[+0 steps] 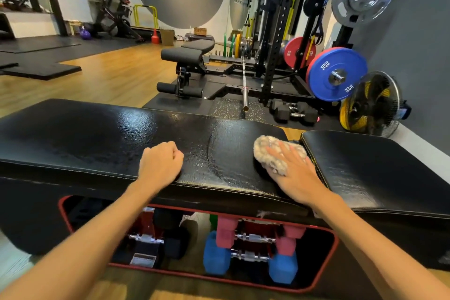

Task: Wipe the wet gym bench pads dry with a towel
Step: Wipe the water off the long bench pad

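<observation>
Right hand [295, 173] lies flat on the towel [274, 153], fingers [280, 151] spread & straight, pressing it onto the long pad [109, 134] near its right end, just beside the gap to the short pad [377, 165]; a flat palm likely gives max contact for soaking up water. Left hand [160, 162] rests on the pad's front edge, fingers curled into a loose fist, holding nothing (prob. bracing the body). Centre of the long pad looks beaded w/ wet, so most wiping seems not yet done; dumbbells [253, 248] sit in the storage bay under the table.
</observation>
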Demonstrator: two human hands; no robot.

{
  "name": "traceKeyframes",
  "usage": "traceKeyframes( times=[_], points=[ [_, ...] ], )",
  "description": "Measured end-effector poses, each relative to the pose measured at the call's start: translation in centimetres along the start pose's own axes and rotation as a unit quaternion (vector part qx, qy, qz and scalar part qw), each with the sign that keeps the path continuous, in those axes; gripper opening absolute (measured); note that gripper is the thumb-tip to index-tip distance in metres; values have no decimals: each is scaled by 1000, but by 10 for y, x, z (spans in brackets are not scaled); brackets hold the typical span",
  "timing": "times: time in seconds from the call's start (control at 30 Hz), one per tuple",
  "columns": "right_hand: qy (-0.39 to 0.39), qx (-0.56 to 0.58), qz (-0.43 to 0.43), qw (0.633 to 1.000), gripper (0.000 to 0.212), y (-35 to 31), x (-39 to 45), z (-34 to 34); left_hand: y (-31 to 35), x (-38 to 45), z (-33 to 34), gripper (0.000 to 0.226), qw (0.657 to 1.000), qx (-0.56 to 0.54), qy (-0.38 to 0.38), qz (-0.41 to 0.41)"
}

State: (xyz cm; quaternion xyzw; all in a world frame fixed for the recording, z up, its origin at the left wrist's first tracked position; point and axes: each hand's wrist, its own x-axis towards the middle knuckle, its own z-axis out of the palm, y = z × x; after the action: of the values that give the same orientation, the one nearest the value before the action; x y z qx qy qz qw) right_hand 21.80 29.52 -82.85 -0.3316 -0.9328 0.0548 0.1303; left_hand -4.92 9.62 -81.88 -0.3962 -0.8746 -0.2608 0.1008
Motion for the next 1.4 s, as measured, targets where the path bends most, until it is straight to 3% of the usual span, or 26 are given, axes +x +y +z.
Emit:
traceKeyframes(
  times=[0.17,0.37,0.63,0.87,1.07,1.4],
  points=[
    [-24,-14,41,999,94,-3,65,1,-58,7,-22,36,992,-47,93,-71],
    [-59,-37,32,997,95,-28,158,20,-62,8,-9,43,984,-30,138,-109],
    [-69,-43,2,997,65,-93,211,33,-68,7,-3,36,975,-3,216,-45],
    [-81,-43,-12,996,62,-118,195,30,-70,7,-1,35,975,-31,215,-47],
    [-85,-39,-87,992,58,-150,145,26,-69,7,-3,32,983,-33,167,-68],
    [-90,24,-213,973,56,-166,25,11,-69,10,-6,56,991,40,95,-90]
  ],
)
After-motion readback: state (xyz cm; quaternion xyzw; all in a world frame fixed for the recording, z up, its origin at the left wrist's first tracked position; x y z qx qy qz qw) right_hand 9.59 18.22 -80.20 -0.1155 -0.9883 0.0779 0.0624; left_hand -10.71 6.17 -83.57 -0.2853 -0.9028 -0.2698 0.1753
